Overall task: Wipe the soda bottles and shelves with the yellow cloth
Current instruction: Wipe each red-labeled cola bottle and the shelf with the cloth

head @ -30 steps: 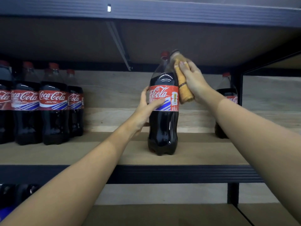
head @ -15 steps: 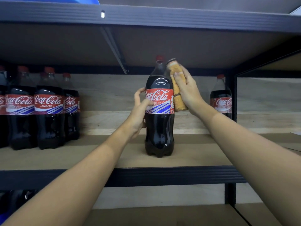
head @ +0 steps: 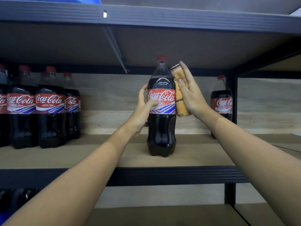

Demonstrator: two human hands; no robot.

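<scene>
A tall soda bottle (head: pixel 161 128) with a red label and red cap stands upright near the front of the wooden shelf (head: pixel 97 154). My left hand (head: pixel 144 110) grips its left side at the label, thumb across the front. My right hand (head: pixel 191 93) presses a folded yellow cloth (head: pixel 180 93) flat against the bottle's right shoulder and label, fingers straight and pointing up. The palm side of the cloth is hidden by my hand.
Several more soda bottles (head: pixel 48 110) stand in a group at the shelf's left. A single bottle (head: pixel 221 103) stands at the back right beside a dark upright post (head: pixel 233 101). The upper shelf's metal edge (head: pixel 146 18) runs overhead. A lower shelf (head: pixel 162 214) lies below.
The view has tilted up slightly. My right hand and the cloth have slid a little down the bottle's right side. My left hand keeps its hold.
</scene>
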